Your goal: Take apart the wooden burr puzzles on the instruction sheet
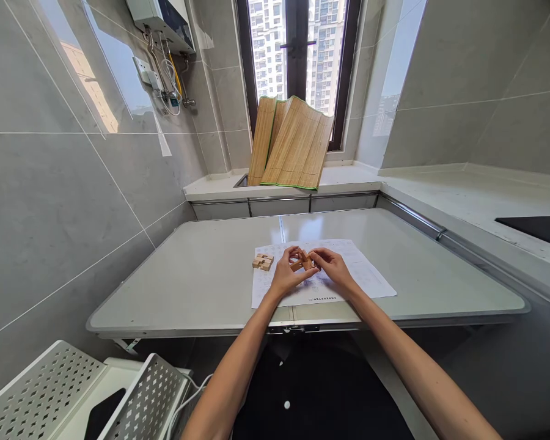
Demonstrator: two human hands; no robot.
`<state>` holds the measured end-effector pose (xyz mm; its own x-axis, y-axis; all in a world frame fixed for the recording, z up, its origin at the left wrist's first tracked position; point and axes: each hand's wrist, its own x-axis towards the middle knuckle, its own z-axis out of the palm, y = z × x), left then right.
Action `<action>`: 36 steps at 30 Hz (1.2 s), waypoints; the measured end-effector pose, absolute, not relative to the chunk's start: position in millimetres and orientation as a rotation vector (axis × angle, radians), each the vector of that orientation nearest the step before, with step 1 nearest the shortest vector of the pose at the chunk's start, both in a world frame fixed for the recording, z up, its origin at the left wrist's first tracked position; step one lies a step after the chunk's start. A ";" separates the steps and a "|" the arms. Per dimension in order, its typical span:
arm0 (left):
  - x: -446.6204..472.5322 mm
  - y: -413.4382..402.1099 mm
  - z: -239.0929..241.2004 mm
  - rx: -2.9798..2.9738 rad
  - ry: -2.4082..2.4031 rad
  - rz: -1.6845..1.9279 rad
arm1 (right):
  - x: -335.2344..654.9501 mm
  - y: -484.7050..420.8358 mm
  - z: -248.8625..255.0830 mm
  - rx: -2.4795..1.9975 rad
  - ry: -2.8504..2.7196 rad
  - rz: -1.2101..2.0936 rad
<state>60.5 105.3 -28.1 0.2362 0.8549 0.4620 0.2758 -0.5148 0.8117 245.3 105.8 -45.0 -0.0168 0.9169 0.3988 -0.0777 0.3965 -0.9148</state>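
A dark, flat object (103,417) is held in a white perforated basket (143,400), seen low and well to the left of a printed sheet (360,282) spread on a pale folding table (197,275). Bolder characters are carried along the sheet's near edge, but the print is too small to be read. Over the sheet, a small wooden assembly (307,260) is gripped between the thumb and bent fingers of the left hand (288,274), while its right side is pinched by the fingertips of the right hand (332,267); its shape is partly hidden. A cluster of wooden blocks (263,262) is seen at the sheet's left edge, apart from the left hand.
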 end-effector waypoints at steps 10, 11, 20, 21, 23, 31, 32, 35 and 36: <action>59.5 107.0 -29.3 1.822 1.026 1.293 | 248.0 106.5 -45.3 -0.876 -1.275 0.967; 59.3 107.3 -29.3 1.808 1.022 1.298 | 247.4 107.6 -46.3 -0.883 -1.261 0.984; 54.2 114.3 -27.2 1.669 0.880 1.345 | 240.5 102.4 -47.4 -0.837 -1.308 1.393; 54.0 114.9 -26.7 1.665 0.858 1.343 | 241.1 100.9 -46.1 -0.819 -1.311 1.433; 54.0 115.7 -26.2 1.668 0.814 1.332 | 243.3 99.1 -43.4 -0.785 -1.291 1.486; 54.1 111.4 -24.0 1.771 0.800 1.278 | 251.0 103.9 -40.9 -0.741 -1.111 1.540; 54.1 109.8 -22.9 1.787 0.814 1.277 | 251.1 104.4 -41.5 -0.740 -1.098 1.541; 54.5 104.1 -18.6 1.835 0.862 1.285 | 251.3 105.2 -43.3 -0.736 -1.076 1.541; 54.8 102.2 -17.1 1.850 0.878 1.291 | 251.5 105.4 -43.8 -0.735 -1.074 1.540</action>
